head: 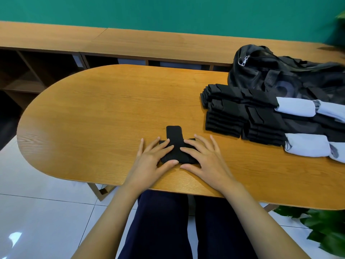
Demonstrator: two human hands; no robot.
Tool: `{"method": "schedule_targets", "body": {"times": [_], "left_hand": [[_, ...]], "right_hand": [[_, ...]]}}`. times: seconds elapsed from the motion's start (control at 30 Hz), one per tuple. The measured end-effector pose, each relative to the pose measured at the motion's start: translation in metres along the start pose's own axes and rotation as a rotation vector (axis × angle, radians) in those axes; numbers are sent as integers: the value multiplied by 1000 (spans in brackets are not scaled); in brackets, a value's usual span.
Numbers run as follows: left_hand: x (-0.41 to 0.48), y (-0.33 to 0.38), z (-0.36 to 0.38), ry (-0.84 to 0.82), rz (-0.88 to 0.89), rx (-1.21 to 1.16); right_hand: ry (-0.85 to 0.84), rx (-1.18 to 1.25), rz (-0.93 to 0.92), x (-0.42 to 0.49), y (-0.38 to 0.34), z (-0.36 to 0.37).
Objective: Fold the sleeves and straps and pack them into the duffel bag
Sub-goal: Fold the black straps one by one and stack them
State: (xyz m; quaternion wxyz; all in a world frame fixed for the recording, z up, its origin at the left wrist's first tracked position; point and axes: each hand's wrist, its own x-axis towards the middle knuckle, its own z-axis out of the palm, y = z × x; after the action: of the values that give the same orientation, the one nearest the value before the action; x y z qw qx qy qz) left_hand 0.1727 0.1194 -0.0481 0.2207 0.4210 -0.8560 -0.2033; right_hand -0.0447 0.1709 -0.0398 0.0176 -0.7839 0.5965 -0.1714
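A black strap [174,135], folded into a small bundle with one end sticking out away from me, lies near the front edge of the wooden table [104,109]. My left hand [153,157] and my right hand [203,156] both press flat on it with spread, straight fingers. At the right stand stacks of folded black straps [240,113], with rolled pale blue sleeves [296,107] beside them. The black mesh duffel bag [276,71] lies slumped behind the stacks at the back right.
A long wooden bench with open shelves [56,42] runs along the green wall behind the table. A green plant [324,230] stands on the floor at the lower right. My legs are under the table's front edge.
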Motion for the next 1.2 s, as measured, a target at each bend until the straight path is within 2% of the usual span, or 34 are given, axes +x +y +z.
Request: {"method": "schedule_targets", "body": {"times": [0.57, 0.97, 1.07, 1.2], "left_hand": [[-5, 4, -3, 218, 163, -13], [11, 19, -15, 365, -77, -316], [19, 18, -18, 358, -154, -333], [28, 10, -16, 332, -257, -248]], "right_hand": [[192, 31, 17, -1, -6, -7], [417, 68, 74, 23, -9, -21], [382, 31, 76, 21, -11, -18], [158, -18, 118, 14, -11, -5]]}}
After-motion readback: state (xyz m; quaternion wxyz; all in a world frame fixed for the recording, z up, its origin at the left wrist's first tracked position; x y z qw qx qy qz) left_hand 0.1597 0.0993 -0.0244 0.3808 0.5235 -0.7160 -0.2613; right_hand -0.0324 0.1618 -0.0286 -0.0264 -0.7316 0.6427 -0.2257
